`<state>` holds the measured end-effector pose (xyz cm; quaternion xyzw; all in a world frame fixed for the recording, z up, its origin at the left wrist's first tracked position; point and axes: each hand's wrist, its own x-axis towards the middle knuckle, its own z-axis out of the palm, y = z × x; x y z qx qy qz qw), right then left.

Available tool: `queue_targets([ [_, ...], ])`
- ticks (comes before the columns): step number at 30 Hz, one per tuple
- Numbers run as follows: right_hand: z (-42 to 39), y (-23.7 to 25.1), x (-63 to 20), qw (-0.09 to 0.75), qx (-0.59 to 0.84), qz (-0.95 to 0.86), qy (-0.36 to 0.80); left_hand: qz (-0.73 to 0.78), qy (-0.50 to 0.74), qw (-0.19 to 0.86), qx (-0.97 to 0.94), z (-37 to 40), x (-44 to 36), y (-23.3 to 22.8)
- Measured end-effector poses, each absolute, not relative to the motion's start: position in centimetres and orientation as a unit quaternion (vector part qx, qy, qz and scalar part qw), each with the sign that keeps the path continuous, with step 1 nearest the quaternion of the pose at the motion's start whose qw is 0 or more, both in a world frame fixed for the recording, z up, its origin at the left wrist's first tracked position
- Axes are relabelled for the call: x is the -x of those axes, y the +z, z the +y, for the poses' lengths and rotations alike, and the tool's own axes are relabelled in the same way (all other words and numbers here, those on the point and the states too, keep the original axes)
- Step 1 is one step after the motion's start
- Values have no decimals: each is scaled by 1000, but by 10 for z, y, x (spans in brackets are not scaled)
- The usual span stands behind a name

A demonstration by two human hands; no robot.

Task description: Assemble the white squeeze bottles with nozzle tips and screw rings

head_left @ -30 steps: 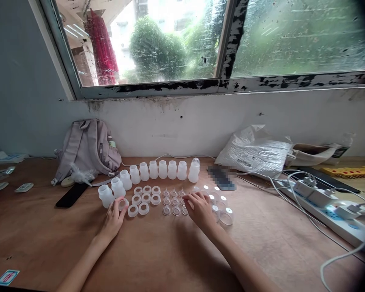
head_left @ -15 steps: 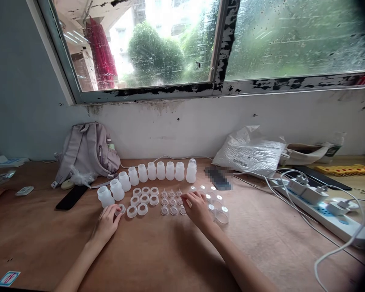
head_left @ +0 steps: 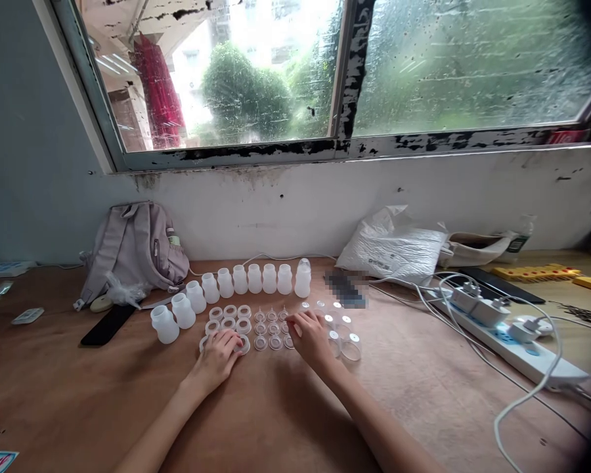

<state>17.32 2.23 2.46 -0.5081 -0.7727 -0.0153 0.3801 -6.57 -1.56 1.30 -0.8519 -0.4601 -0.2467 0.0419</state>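
My left hand [head_left: 217, 360] is closed on a white ring collar [head_left: 245, 345] at the front right of a group of similar rings [head_left: 229, 323]; its fingers cover part of that front row. My right hand [head_left: 309, 336] hovers loosely bent over the right edge of the clear silicone bottle nipples [head_left: 272, 328], which stand in rows. Nothing shows between its fingers. Clear domed caps [head_left: 350, 350] stand beside and partly behind this hand. A curved row of white baby bottle bodies [head_left: 255, 278] stands behind. At its right end an assembled baby bottle [head_left: 303, 279] wears a clear cap.
To the left are a black phone [head_left: 107, 324] and a backpack [head_left: 140, 246]. A blurred dark object [head_left: 347, 289] and a silver plastic bag [head_left: 394, 243] lie behind on the right. A power strip [head_left: 512, 335] with chargers and loose white cables occupies the right side.
My left hand has moved right with a ring collar, from the left end of the front row to its right end. My right hand stays by the nipples. The view has shifted slightly.
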Motion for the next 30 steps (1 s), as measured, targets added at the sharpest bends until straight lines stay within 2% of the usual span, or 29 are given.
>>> queue_targets([
  [9,25,21,-172,389,509,-767,-23,-446,-320,43,835,11,22,38],
  [21,38,31,-180,448,520,-721,-90,-414,-385,16,825,13,4,4],
  [24,60,43,-184,416,570,-700,-110,-416,-391,8,821,15,6,4],
  [30,118,68,-193,288,679,-668,-102,-411,-393,-2,823,18,7,3],
])
